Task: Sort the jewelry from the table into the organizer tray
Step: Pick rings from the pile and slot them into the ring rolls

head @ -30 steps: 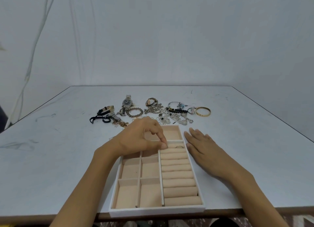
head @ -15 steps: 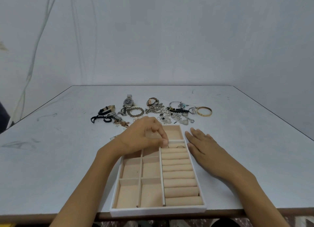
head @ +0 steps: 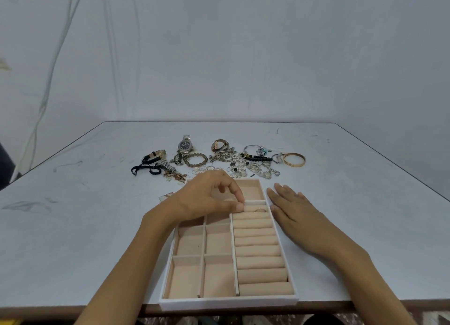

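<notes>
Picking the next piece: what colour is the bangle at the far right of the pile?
Gold; the bangle shows best in the head view.

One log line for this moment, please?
left hand: fingers pinched at top ring roll | right hand: flat beside tray | one ring slotted | jewelry pile unsorted

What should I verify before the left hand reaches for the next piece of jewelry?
1. Ring seated among the tray's rolls: ok.
2. Left hand free of any piece: cannot tell; its fingers pinch together at the far roll's left end.
3. Right hand out of the way: ok, flat on the table beside the tray.
4. Tray back from the table's front edge: not ok, its near rim sits right at it.
5. Compartments free: ok, those visible look empty.
6. Jewelry pile in view beyond the tray: ok.
</notes>
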